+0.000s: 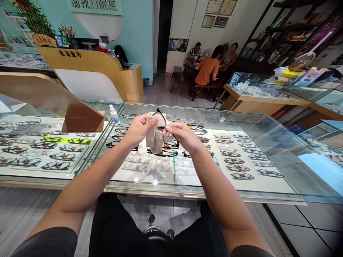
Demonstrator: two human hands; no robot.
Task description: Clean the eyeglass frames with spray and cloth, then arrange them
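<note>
Above the glass display case, my left hand (142, 129) is closed on a beige cleaning cloth (154, 140), its thumb pressing the cloth against one lens of a pair of dark-framed eyeglasses (162, 119). My right hand (183, 135) pinches the same eyeglasses near the middle of the frame. The eyeglasses are tilted, one rim up by the cloth and the other hanging below my right fingers. Part of the frame is hidden by the cloth and fingers. Rows of eyeglasses (237, 167) lie under the glass beneath my hands.
A small white spray bottle (114, 114) stands on the glass display case (227, 123), left of my hands. Farther left is a wooden-backed stand (83, 116). A cash counter (88, 64) is beyond, and several people sit at the back near a bench (205, 89).
</note>
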